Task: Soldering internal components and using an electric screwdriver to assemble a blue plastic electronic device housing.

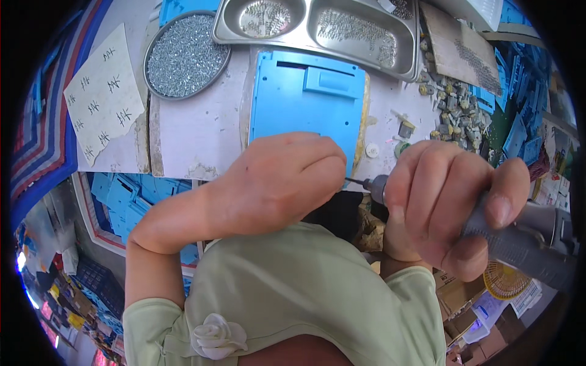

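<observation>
My right hand (445, 207) is wrapped round a grey electric screwdriver (519, 244), whose thin bit points left toward my other hand. Close to the bit's tip, my left hand (287, 177) is closed with its fingers curled under. What its fingertips hold, if anything, is hidden behind the hand. A light-blue plastic panel (293, 116) with a slot and a raised block lies flat on the table, just beyond my left hand, which covers its near edge.
A round dish (149, 79) of small silvery screws stands at the far left. Beside it sits a steel compartment tray (311, 39) with small metal parts. Small grey parts (455, 113) lie heaped at the right. Blue panels fill a bin (101, 235) below the table's left edge.
</observation>
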The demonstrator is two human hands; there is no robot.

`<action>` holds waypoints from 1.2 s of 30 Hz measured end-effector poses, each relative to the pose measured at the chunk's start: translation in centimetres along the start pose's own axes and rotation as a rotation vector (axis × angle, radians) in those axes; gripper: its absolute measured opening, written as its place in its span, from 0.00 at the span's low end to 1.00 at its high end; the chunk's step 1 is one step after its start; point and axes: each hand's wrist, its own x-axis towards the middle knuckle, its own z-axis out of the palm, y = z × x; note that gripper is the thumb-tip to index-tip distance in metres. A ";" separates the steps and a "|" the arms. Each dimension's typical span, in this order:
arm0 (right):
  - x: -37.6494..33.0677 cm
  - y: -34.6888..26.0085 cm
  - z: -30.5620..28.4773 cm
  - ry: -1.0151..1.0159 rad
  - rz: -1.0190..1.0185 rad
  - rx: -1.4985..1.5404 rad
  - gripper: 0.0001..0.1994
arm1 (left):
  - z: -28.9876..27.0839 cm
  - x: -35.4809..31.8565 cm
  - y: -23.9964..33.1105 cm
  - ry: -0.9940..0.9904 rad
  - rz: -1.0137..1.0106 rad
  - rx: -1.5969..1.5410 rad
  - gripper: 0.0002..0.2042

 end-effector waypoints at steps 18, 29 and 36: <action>-5.8 3.6 -0.1 0.082 -0.182 -0.060 0.15 | -0.6 -2.5 -1.2 0.034 -0.031 0.284 0.11; -2.9 2.7 -0.1 -0.088 -0.194 -0.135 0.10 | 0.6 -3.8 -2.5 0.043 -0.014 0.312 0.11; -1.4 5.2 -0.3 -0.155 -0.239 -0.294 0.11 | 0.8 -3.9 -2.8 0.058 -0.024 0.260 0.11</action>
